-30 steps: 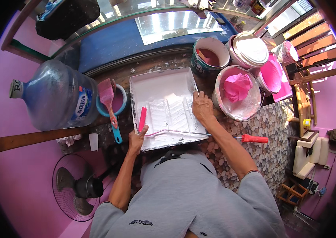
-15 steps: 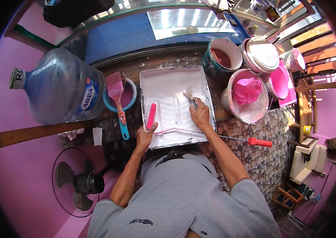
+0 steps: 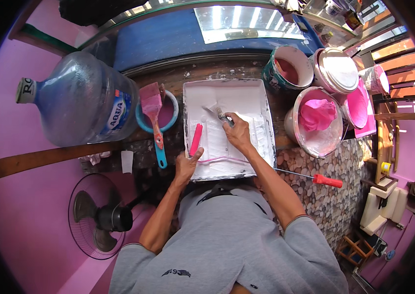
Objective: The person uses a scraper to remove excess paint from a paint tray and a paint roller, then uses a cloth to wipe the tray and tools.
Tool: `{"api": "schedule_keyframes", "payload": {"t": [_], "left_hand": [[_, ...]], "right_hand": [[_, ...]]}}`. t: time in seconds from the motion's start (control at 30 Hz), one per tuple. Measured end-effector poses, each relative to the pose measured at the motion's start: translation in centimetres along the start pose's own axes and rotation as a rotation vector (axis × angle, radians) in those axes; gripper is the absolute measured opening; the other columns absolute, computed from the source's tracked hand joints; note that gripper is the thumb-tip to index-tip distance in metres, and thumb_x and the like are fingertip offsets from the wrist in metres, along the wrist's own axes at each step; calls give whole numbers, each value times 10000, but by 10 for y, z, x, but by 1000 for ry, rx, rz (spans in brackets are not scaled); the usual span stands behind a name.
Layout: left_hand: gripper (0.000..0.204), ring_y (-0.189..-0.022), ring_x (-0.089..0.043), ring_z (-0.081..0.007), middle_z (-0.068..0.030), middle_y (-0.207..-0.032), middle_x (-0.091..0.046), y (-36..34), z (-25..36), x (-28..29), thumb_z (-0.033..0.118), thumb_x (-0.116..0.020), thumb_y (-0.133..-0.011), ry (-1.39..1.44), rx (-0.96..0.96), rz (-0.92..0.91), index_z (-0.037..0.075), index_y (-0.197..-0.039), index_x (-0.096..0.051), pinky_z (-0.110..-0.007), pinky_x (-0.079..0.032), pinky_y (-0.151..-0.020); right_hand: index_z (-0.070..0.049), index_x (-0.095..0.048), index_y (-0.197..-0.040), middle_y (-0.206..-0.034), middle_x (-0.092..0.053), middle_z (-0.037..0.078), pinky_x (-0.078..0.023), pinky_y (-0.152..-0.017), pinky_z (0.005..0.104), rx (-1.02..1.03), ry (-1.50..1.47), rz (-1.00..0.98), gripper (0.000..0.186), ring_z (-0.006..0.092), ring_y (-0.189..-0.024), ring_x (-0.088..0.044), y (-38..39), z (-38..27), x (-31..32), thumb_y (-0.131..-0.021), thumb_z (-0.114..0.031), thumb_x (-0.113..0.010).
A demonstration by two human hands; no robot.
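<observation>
A white-coated paint tray (image 3: 270,122) lies before me on the dark table, with thick white paint in it. My right hand (image 3: 238,132) is closed on a putty knife (image 3: 224,116), its blade over the paint in the tray's middle. At the tray's near left edge, my left hand (image 3: 186,166) grips the rim, thumb on top; its other fingers are partly hidden. Beside that thumb is the pink end of a paint roller (image 3: 196,139). The roller's wire frame crosses the tray under my right forearm, and its red handle (image 3: 327,181) sticks out to the right.
Left of the tray, a pink-stained brush (image 3: 152,105) rests across a blue-rimmed bowl (image 3: 141,119), near a large water bottle (image 3: 87,100). To the right stand several paint buckets; one (image 3: 293,122) holds a pink crumpled bag (image 3: 317,115). A fan (image 3: 100,215) is at lower left.
My right hand has moved the putty knife left across the tray, and its blade now points more to the left. The left hand stays at the rim. The whole view has shifted slightly.
</observation>
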State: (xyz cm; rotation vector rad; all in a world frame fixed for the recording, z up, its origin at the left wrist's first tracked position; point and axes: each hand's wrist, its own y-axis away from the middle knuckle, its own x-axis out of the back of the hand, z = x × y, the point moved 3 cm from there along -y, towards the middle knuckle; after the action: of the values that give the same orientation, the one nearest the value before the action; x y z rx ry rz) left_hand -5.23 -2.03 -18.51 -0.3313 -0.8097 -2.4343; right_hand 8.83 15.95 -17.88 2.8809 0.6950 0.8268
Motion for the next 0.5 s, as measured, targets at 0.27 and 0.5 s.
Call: {"api": "schedule_keyframes", "payload": {"t": [0.27, 0.5], "left_hand": [[602, -746, -576, -152, -102, -789, -663, 3, 7, 1, 555, -689, -808, 41, -19, -4, -29, -958, -680, -342, -485, -695], [618, -748, -580, -153, -105, -795, -662, 2, 7, 1, 573, -676, -811, 9, -9, -13, -28, -954, -679, -336, -484, -684]], "right_hand": [[-9, -646, -1091, -986, -666, 226, -498, -842, 403, 123, 73, 23, 343, 373, -912, -645, -1, 6, 17, -786, -158, -598], [-9, -662, -1056, -975, -670, 219, -502, -822, 401, 35, 91, 53, 314, 366, -889, -650, -6, 2, 21, -784, -149, -597]]}}
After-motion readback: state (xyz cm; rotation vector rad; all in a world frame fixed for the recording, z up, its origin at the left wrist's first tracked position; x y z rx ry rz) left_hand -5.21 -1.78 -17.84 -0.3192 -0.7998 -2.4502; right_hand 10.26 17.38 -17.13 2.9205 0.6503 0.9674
